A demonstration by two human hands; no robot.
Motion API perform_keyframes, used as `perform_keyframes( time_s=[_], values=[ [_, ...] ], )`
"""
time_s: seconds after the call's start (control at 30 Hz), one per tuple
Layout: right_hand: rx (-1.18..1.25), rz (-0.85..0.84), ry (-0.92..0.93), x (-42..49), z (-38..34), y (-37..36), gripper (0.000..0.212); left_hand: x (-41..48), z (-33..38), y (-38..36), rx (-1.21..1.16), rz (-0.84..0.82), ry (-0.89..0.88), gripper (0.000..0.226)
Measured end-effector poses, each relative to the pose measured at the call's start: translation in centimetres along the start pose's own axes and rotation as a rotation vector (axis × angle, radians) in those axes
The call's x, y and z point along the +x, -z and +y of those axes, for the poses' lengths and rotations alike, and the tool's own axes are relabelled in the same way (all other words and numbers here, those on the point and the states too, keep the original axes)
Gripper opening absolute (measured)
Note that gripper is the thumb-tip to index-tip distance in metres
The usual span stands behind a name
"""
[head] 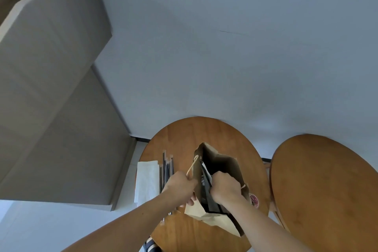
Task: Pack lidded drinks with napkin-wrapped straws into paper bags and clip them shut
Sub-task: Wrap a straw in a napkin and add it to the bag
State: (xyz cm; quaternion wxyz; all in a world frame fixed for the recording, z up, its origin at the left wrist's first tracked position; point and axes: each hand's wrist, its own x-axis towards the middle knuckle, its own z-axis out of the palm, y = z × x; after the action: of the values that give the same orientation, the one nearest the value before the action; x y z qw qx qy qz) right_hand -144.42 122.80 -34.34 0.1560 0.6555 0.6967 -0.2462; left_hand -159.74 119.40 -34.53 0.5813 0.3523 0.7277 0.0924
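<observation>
Brown paper bag (223,161) — upright, mouth open — beside straws (166,166), napkins (147,180).

Your paper bag (225,166) stands on the left table (184,135); straws (166,166) lie just left of it, napkins (147,182) beyond them, a second table (327,190) to your right.

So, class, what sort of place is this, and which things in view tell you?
Probably a café or takeaway drinks spot: two round wooden tables, an open paper bag, and wrapped straws beside a stack of napkins.
</observation>
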Motion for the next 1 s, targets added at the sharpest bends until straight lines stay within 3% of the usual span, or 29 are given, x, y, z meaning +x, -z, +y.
perform_keyframes(
  time_s=[0.2, 0.33, 0.57, 0.7, 0.83, 0.9, 1.0],
  values=[
    [0.045, -0.234, -0.035, 3.4, -0.5, -1.8, 0.013, -0.1, -0.7, 0.6, -0.004, 0.022, -0.028, 0.035],
    [0.041, -0.291, -0.061, 4.8, -0.2, -2.9, 0.011, -0.4, -1.4, 0.9, -0.02, 0.033, -0.021, 0.033],
    [-0.022, -0.066, -0.054, 4.5, -1.1, -4.0, 0.01, -0.3, -1.7, 1.0, -0.04, 0.033, -0.014, 0.027],
    [-0.072, -0.025, 0.007, 3.7, -1.9, -2.6, 0.005, -0.2, -1.6, 1.3, -0.017, 0.038, -0.041, 0.028],
    [-0.178, 0.037, 0.136, 2.3, -2.3, 0.7, 0.025, -0.3, -1.3, 1.6, 0.008, 0.049, -0.075, 0.017],
    [-0.132, 0.105, 0.211, 1.2, -2.3, 3.0, 0.03, -0.5, -0.9, 1.6, 0.024, 0.049, -0.112, 0.011],
    [0.085, 0.254, 0.21, -0.5, -0.5, 6.2, 0.039, -0.7, -0.3, 1.4, 0.093, 0.043, -0.207, 0.019]
  ],
)
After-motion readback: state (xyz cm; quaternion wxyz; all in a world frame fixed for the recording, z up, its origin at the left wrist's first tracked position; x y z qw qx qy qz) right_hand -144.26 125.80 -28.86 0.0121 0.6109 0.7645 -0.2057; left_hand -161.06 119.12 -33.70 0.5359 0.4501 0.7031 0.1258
